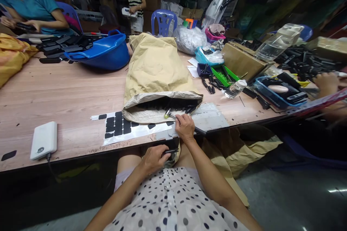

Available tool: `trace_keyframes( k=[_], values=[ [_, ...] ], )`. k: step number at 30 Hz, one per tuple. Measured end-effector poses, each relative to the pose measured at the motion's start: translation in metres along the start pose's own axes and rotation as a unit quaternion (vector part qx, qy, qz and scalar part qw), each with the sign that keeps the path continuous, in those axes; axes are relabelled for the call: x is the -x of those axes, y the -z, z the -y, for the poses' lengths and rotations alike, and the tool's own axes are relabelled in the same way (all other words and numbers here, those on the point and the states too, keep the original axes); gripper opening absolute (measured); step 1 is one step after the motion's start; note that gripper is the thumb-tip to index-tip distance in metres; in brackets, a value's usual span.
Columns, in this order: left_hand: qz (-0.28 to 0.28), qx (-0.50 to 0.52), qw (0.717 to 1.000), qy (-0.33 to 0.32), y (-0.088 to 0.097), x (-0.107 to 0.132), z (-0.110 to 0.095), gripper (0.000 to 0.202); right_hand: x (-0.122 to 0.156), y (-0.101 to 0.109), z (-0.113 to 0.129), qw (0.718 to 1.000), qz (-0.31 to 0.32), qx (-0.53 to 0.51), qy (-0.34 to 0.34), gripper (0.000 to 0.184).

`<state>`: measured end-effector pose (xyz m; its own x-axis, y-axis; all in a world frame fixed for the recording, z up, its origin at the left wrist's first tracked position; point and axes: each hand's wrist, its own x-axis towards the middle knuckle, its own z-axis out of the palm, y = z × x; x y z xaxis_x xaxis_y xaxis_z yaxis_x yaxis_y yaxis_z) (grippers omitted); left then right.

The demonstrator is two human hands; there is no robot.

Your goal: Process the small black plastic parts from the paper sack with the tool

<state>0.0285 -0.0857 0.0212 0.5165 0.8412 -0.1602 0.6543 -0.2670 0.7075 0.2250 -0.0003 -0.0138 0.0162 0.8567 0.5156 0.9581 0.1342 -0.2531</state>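
My right hand (pixel 185 127) is closed around a small hammer (pixel 200 130) at the table's front edge. The hammer's head, with a yellowish face, points left toward the mouth of a large tan paper sack (pixel 158 66). Dark pieces show inside the sack's opening, too shaded to make out. Over my lap, below the table edge, my left hand (pixel 154 158) grips a slim black piece (pixel 171 151) that sticks out to the right. A white sheet with several black rounded stickers (pixel 118 124) lies left of the hammer, partly under the sack.
A white power bank (pixel 45 140) with a cable sits at left. Behind it stand a blue basin (pixel 104 54) and a pile of black parts. To the right are a green tray (pixel 224 75), a bottle (pixel 235 89) and a cardboard box (pixel 242 59). Other people work nearby.
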Motion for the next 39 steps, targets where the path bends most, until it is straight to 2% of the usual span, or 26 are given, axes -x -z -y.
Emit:
trace_keyframes(
  k=[4,7,9,12,15,17,18,20,22,23,25,27,29,39],
  values=[
    [0.074,-0.082,0.984,0.139,-0.017,-0.006,0.007,0.026,0.0,0.0,0.001,1.0,-0.008,-0.003,0.001,0.026],
    [0.107,-0.118,0.967,0.197,-0.018,-0.014,0.01,0.028,0.0,0.0,0.001,1.0,-0.015,-0.007,0.002,0.025],
    [0.124,-0.124,0.964,0.198,-0.015,-0.016,0.008,0.027,0.0,0.0,0.001,1.0,-0.021,-0.004,0.003,0.024],
    [0.117,-0.081,0.979,0.144,-0.004,-0.017,-0.002,0.022,0.0,0.0,0.001,1.0,-0.029,0.001,0.005,0.023],
    [0.083,0.04,0.994,0.063,0.015,-0.028,-0.015,0.018,0.001,0.0,0.002,0.999,-0.035,-0.002,0.011,0.023],
    [0.023,0.108,0.993,0.034,0.031,-0.045,-0.021,0.022,0.001,0.001,0.002,0.999,-0.04,-0.004,0.013,0.023],
    [-0.026,0.124,0.991,0.031,0.039,-0.057,-0.021,0.022,0.001,0.001,0.002,0.999,-0.041,-0.004,0.014,0.023],
    [-0.15,0.112,0.981,0.052,0.052,-0.085,-0.018,0.019,0.001,0.002,0.002,0.999,-0.043,-0.003,0.016,0.022],
    [-0.275,0.068,0.954,0.101,0.061,-0.115,-0.011,0.02,0.002,0.002,0.003,0.999,-0.046,-0.005,0.02,0.021],
    [-0.322,0.046,0.937,0.128,0.063,-0.128,-0.007,0.022,0.002,0.001,0.003,0.999,-0.049,-0.007,0.022,0.021],
    [-0.377,0.005,0.909,0.178,0.064,-0.15,-0.001,0.024,0.002,0.0,0.003,0.998,-0.054,-0.01,0.025,0.021],
    [-0.39,-0.029,0.895,0.213,0.062,-0.163,0.003,0.024,0.003,-0.001,0.003,0.998,-0.057,-0.013,0.025,0.021],
    [-0.382,-0.053,0.894,0.23,0.059,-0.166,0.006,0.023,0.004,-0.002,0.003,0.998,-0.058,-0.018,0.023,0.022],
    [-0.324,-0.108,0.911,0.232,0.055,-0.15,0.02,0.024,0.005,-0.004,0.003,0.998,-0.061,-0.027,0.018,0.022]
  ],
)
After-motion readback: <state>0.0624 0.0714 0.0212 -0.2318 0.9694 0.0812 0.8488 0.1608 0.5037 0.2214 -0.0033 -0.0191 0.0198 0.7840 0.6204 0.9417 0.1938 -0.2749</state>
